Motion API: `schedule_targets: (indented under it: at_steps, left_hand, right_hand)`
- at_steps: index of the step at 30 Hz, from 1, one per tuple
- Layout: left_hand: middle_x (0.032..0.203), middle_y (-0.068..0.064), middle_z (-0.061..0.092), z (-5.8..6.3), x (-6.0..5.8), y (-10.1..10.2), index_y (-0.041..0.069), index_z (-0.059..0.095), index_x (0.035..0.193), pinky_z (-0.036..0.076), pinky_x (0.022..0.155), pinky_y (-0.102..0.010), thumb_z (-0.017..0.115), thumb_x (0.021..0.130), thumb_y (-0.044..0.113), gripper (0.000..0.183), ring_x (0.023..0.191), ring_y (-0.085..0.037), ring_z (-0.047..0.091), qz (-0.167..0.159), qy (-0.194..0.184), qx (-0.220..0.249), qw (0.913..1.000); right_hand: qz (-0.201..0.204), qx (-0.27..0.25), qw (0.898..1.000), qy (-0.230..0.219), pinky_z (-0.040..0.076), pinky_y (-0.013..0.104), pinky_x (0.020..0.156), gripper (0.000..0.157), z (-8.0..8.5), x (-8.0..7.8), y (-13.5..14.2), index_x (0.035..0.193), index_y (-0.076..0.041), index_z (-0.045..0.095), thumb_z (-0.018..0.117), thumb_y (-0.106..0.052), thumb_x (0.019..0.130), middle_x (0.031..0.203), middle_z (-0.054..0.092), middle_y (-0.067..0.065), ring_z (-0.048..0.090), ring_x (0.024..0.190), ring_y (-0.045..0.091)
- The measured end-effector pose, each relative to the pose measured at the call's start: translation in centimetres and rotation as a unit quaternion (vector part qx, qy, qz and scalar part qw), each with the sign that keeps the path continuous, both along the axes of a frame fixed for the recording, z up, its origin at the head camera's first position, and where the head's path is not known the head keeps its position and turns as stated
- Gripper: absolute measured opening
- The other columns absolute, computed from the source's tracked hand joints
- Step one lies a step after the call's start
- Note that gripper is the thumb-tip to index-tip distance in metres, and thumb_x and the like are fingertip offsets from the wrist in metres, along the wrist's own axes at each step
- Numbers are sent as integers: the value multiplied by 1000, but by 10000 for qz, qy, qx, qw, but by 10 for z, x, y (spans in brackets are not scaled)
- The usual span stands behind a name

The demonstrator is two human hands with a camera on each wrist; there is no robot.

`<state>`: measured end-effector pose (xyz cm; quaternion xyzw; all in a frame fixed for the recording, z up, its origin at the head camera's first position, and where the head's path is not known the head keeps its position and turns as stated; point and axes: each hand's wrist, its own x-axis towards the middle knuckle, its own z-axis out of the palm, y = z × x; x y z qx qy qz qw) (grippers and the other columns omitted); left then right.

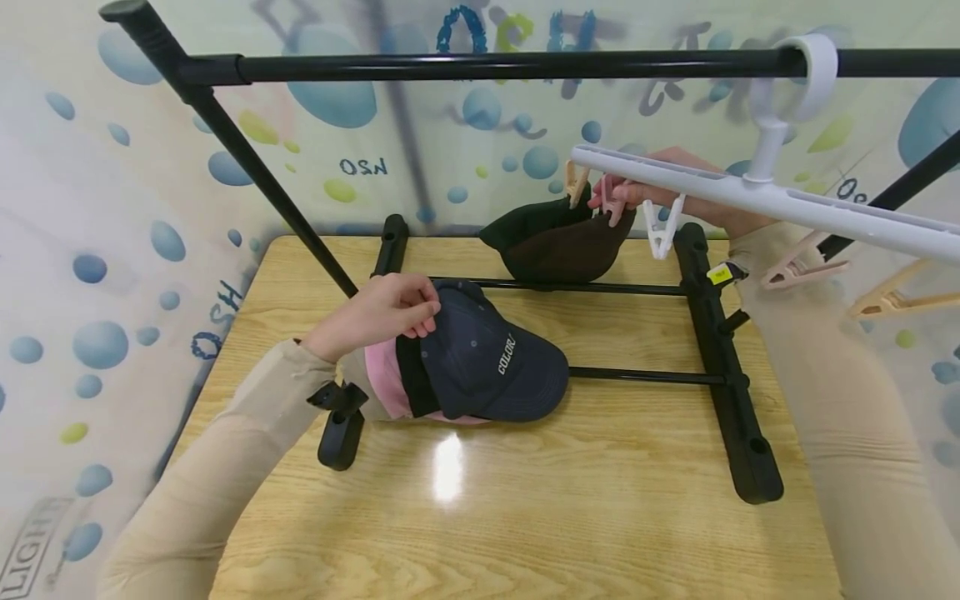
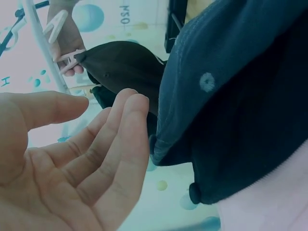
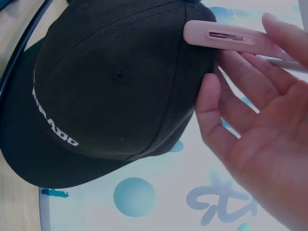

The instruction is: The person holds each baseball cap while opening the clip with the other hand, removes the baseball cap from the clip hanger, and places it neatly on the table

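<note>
A black cap [image 1: 558, 246] [image 3: 115, 82] with white lettering hangs from a pink clip [image 1: 611, 204] [image 3: 226, 36] on a white clip hanger [image 1: 750, 196]. My right hand [image 1: 618, 196] [image 3: 240, 72] is at that clip, its fingers fairly straight behind and beside it and its thumb next to the cap's crown. A navy cap [image 1: 487, 358] [image 2: 240, 96] lies on top of a pink cap [image 1: 382, 375] on the table. At the navy cap's back edge is my left hand [image 1: 420, 317] [image 2: 110, 110], palm open, fingers touching or just beside the fabric.
A black clothes rack stands on the wooden table [image 1: 525, 500], its top rail [image 1: 487, 65] carrying the hanger's hook. Its base bars [image 1: 720, 358] flank the caps. More pink and tan clips [image 1: 802, 267] hang at the right. A bubble-patterned wall is behind.
</note>
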<state>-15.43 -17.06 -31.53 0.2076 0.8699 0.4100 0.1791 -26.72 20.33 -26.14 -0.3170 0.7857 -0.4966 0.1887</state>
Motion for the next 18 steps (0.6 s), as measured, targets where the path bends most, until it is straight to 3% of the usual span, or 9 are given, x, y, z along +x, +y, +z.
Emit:
schedule_targets:
  at_steps: [3,5,8,14,18]
  left_hand:
    - [81,-12,68,2,-3,4,-3,60,97,55,67,-34,55,98,7,11,73,-26,65,-21,-32,14,10000]
    - [82,-12,68,4,-6,9,-3,60,98,55,67,-35,55,98,8,12,73,-26,65,-53,-30,5,10000]
    - [83,-12,68,7,-13,18,-2,61,100,54,68,-34,56,98,9,12,75,-25,65,-129,79,-65,9999]
    - [86,-14,67,15,-29,43,1,60,100,51,67,-32,55,98,8,9,78,-29,64,-445,335,-72,9984]
    - [88,-9,68,19,-37,60,3,62,100,47,66,-32,54,97,9,10,78,-25,63,-643,675,-150,9955]
  right_hand:
    - [433,-381,9983,-39,46,27,84,21,0,0,4,100,14,64,55,-5,98,104,66,9,63,105,15]
    - [599,-447,9972,-75,45,25,87,22,1,1,5,96,14,65,53,-4,99,104,66,9,61,108,14]
    - [936,-681,9932,123,46,28,87,19,2,1,7,101,17,60,48,3,99,103,62,18,62,103,21]
    - [1157,-844,9892,313,47,30,84,18,0,1,7,110,19,53,45,7,98,104,59,23,60,93,26]
    - [1217,-975,9873,313,47,32,82,18,-2,1,6,110,20,52,45,8,98,103,59,22,59,92,26]
